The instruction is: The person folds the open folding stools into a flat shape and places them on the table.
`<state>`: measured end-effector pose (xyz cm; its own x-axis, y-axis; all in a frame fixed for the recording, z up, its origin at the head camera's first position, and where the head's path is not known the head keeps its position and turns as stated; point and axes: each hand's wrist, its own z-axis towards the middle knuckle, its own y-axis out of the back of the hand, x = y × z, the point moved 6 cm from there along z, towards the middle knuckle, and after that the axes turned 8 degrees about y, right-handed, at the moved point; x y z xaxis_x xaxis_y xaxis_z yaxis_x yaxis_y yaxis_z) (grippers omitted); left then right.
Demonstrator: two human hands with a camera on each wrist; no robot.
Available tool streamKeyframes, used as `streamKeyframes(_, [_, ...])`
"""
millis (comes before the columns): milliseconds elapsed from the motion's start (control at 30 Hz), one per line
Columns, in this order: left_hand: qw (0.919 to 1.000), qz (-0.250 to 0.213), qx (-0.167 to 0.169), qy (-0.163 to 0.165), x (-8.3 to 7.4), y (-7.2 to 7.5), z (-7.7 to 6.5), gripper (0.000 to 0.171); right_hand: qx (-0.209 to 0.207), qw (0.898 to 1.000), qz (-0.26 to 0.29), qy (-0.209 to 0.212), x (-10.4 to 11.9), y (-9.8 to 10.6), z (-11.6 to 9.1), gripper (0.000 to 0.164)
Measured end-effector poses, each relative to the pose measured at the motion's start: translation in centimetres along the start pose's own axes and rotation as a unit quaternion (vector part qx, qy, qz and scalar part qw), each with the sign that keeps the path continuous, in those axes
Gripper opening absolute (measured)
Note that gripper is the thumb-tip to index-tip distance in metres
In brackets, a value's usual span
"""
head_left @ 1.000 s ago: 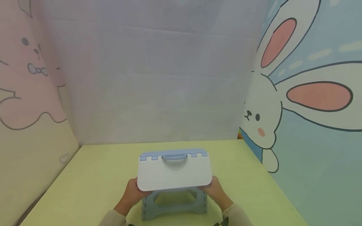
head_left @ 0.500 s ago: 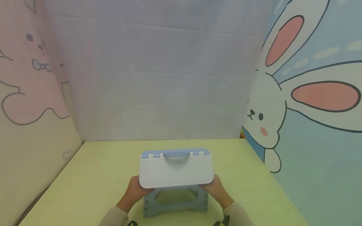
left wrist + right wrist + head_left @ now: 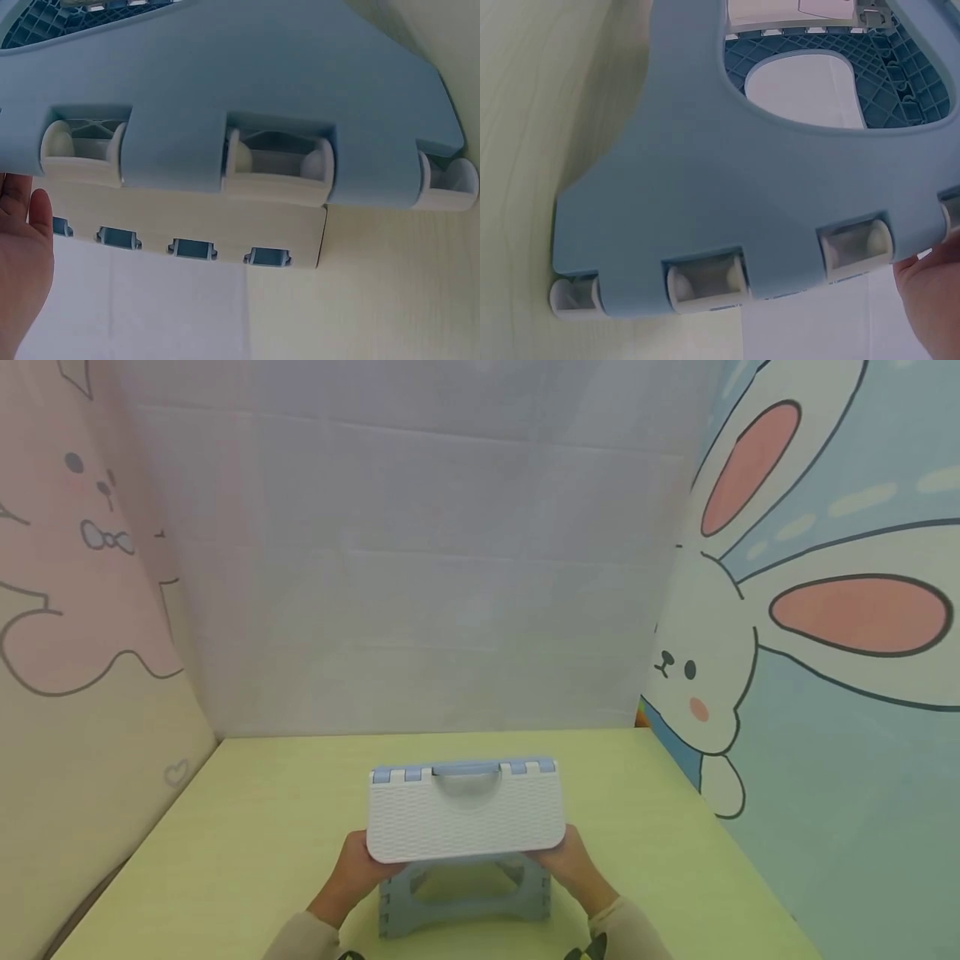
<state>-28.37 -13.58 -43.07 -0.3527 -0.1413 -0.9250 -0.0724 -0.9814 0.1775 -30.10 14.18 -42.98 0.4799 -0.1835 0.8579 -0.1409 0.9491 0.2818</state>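
A folding step stool (image 3: 465, 817) with a white textured top and blue legs stands unfolded near the front middle of the table. Its blue carry handle (image 3: 467, 769) lies along the far edge of the top. My left hand (image 3: 354, 870) grips the left end just under the top, and my right hand (image 3: 573, 867) holds the right end the same way. Close up in the left wrist view, a blue leg panel (image 3: 180, 97) with white hinge knuckles hides part of that hand. The right wrist view shows the other leg panel (image 3: 705, 195); fingertips there are mostly hidden.
The pale yellow-green table (image 3: 285, 802) spreads around the stool. A white sheet (image 3: 420, 568) hangs behind it. Side walls with rabbit drawings, one at left (image 3: 90, 610) and one at right (image 3: 825, 760), border the table.
Both hands keep their grip on the stool. The top tilts slightly, and the handle now shows narrower. The whole head view has shifted a little.
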Motion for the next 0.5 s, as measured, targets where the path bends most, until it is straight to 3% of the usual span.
streamKeyframes(133, [0.9997,-0.008,0.011,0.022,0.42,0.04,0.01,0.033,0.0,1.0,0.01,0.001,-0.2,-0.14,-0.06,0.037])
streamKeyframes(500, [0.9978,-0.019,0.057,0.029,0.93,-0.03,0.27,0.04,-0.004,1.0,0.014,-0.017,-0.87,-0.27,0.15,0.036])
